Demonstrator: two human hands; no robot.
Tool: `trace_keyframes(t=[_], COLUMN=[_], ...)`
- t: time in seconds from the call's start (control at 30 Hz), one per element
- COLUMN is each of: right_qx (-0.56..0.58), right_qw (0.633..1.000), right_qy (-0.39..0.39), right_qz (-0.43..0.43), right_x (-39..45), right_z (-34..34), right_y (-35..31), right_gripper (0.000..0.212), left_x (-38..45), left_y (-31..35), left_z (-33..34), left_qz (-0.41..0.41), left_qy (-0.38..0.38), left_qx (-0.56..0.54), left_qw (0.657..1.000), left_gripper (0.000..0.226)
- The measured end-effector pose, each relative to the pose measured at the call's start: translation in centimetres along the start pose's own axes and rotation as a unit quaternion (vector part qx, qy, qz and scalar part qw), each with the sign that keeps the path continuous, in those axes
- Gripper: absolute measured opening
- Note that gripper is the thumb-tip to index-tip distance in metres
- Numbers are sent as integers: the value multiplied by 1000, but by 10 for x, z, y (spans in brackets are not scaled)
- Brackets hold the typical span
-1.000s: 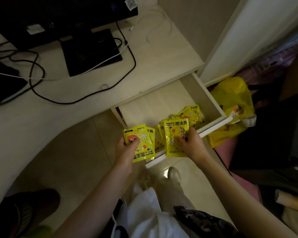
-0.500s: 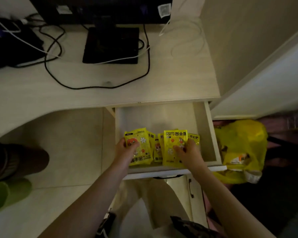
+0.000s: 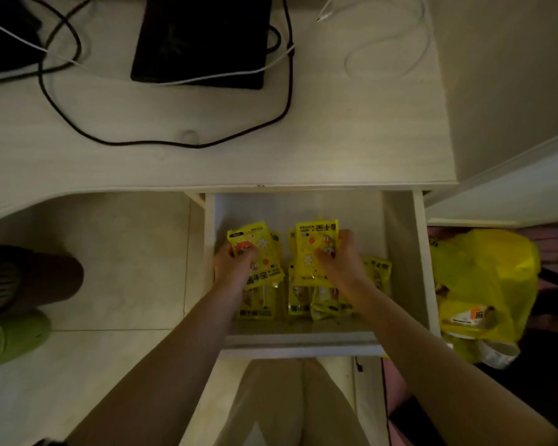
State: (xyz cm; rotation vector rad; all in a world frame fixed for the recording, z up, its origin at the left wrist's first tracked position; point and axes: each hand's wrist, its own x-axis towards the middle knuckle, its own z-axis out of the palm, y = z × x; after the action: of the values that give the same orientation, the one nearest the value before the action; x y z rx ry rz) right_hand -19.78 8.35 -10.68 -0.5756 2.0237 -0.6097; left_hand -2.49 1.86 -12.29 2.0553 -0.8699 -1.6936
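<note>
1. Packets (image 3: 322,305) lie in the drawer (image 3: 421,268); much seems done.
2. Your left grip (image 3: 234,268) clasps the left bundle (image 3: 255,235), your right grip (image 3: 342,268) the right bundle (image 3: 314,239), low inside it.
3. Releasing them remains.

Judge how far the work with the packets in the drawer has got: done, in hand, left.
Done: the drawer is open and several packets lie at its front. In hand: the left hand grips the left stack, the right hand the right stack. Left, probably: setting both down, shutting the drawer.
</note>
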Motion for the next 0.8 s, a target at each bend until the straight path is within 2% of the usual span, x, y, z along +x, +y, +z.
trace_keyframes(t=[0.2,0.37,0.57,0.73,0.8], right_qx=[-18,-36,-25,13,-7], right_qw=[1000,999,998,997,996], right_qy=[-7,-35,-43,-31,-23], right_qz=[12,6,34,75,87], right_x=[49,72,80,76,72], right_z=[27,36,27,12,4], right_y=[-11,-5,11,19,21], right_gripper=[39,36,30,55,55], left_x=[45,59,69,62,56], left_y=[4,4,-3,-2,-1], left_z=[20,29,19,13,10], left_qz=[-8,-14,-15,-32,-27], left_qy=[6,-5,17,-14,-16], left_qx=[13,15,81,103,116], left_qw=[1000,1000,996,994,993], left_gripper=[24,10,19,24,32])
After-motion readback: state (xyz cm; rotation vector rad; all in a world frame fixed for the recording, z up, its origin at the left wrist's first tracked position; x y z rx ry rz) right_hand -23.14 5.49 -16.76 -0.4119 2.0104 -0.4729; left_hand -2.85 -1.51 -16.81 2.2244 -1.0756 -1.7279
